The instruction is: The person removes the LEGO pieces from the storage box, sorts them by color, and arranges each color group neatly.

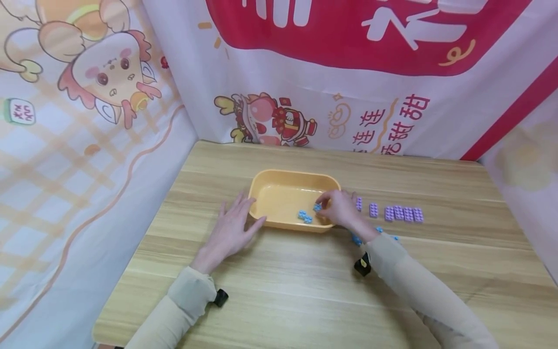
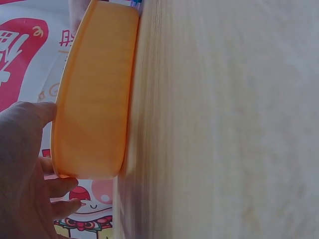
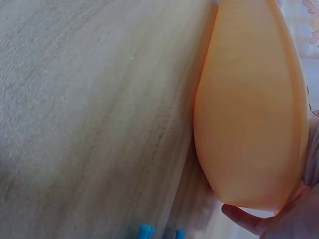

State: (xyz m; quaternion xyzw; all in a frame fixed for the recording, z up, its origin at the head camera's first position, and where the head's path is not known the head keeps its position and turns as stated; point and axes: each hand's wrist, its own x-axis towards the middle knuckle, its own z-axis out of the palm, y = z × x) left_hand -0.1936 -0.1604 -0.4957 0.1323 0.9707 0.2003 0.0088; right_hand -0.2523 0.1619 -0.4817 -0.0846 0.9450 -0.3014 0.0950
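Note:
A yellow-orange plastic tub (image 1: 283, 225) stands on the table. My left hand (image 1: 228, 227) rests against its left end, fingers spread and relaxed. In the left wrist view the thumb touches the rim of the tub (image 2: 94, 89). Over the tub's right end reaches my right hand (image 1: 342, 208), thumb and forefinger pinching a small blue building block (image 1: 317, 207) just inside. Two more blue blocks (image 1: 308, 219) lie close by on the tub floor. From the right wrist view, the tub wall (image 3: 249, 109) hides what the fingertips hold.
Several purple studded bricks (image 1: 408, 214) lie in a row right of the tub. More blue blocks (image 1: 356, 239) are partly hidden under the right forearm. A printed cloth (image 1: 331, 111) hangs behind the wooden table (image 1: 283, 286). Each wrist carries a small black device.

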